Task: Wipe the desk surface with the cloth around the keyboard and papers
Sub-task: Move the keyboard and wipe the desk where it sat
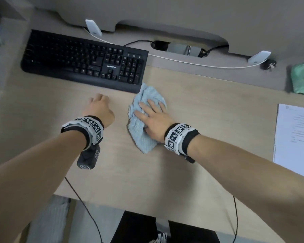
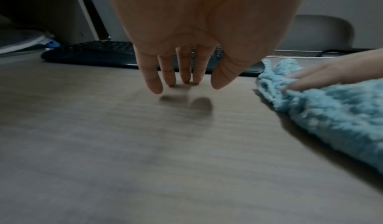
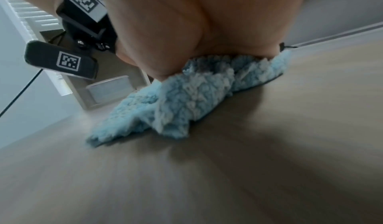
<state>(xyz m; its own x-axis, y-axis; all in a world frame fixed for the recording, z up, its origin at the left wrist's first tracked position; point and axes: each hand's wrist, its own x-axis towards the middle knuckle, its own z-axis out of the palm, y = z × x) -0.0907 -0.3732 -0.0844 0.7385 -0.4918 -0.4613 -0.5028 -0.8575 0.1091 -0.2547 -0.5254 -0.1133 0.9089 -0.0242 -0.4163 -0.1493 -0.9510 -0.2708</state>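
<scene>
A fluffy light-blue cloth (image 1: 144, 118) (image 2: 323, 113) (image 3: 186, 96) lies crumpled on the wooden desk (image 1: 209, 120), just below the right end of the black keyboard (image 1: 84, 62) (image 2: 89, 54). My right hand (image 1: 152, 116) (image 2: 323, 77) presses flat on the cloth with fingers spread and straight. My left hand (image 1: 99, 106) (image 2: 182, 83) hovers over the bare desk left of the cloth, fingers straight and hanging down, fingertips almost at the surface and holding nothing. Printed papers (image 1: 294, 137) lie at the right edge of the desk.
A white cable (image 1: 191, 62) and two white stands (image 1: 93, 28) run behind the keyboard. A green bag (image 1: 303, 78) sits at the far right. Thin black wires (image 1: 81, 199) cross the desk's front edge. A grey partition rises at the back.
</scene>
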